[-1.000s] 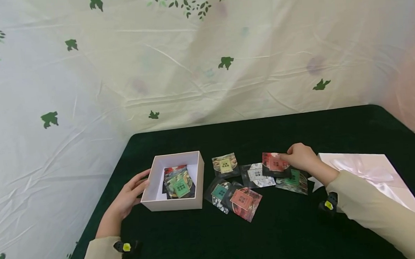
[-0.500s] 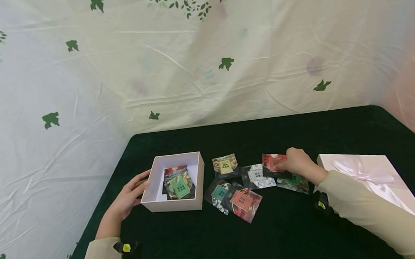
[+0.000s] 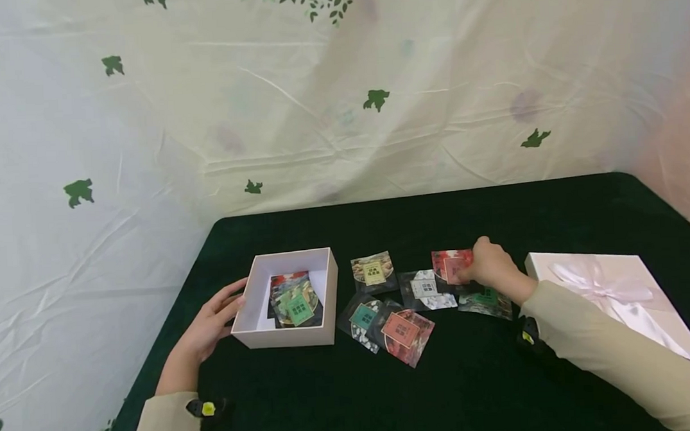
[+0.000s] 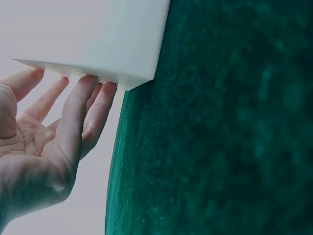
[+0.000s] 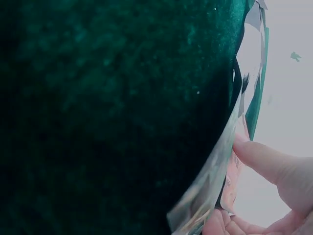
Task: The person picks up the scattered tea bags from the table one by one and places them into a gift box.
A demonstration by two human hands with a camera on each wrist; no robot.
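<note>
I have the left hand loosely spread, fingertips touching the pale-pink, open-topped rectangular box, while the right hand pinches the red-and-black square packet overlapping a flat white-labelled packet on the dark-green, cloth-covered surface.

Pale pink box, red and black packet, dark green cloth, green-printed backdrop
</note>
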